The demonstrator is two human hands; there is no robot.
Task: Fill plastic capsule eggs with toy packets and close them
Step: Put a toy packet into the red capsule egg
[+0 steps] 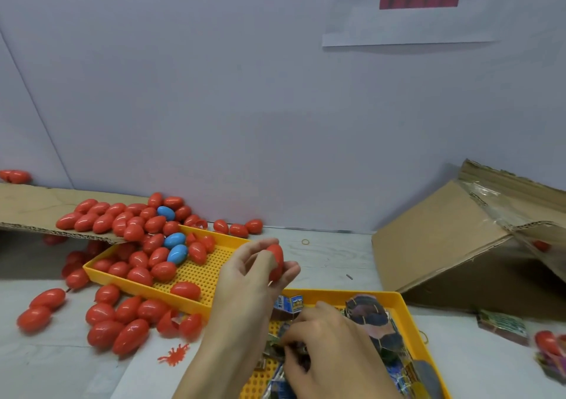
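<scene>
Pale tabletop (337, 260) w/ yellow trays (226, 239), cardboard box (444, 239), white wall (214, 92).

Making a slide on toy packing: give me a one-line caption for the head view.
Left hand holds a red egg while the right hand picks among packets in a yellow tray.

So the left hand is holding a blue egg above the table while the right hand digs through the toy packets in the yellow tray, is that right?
Not quite. The egg in the left hand is red, not blue, as the head view shows. The rest holds: the right hand is reaching among the toy packets in the yellow tray.
</scene>
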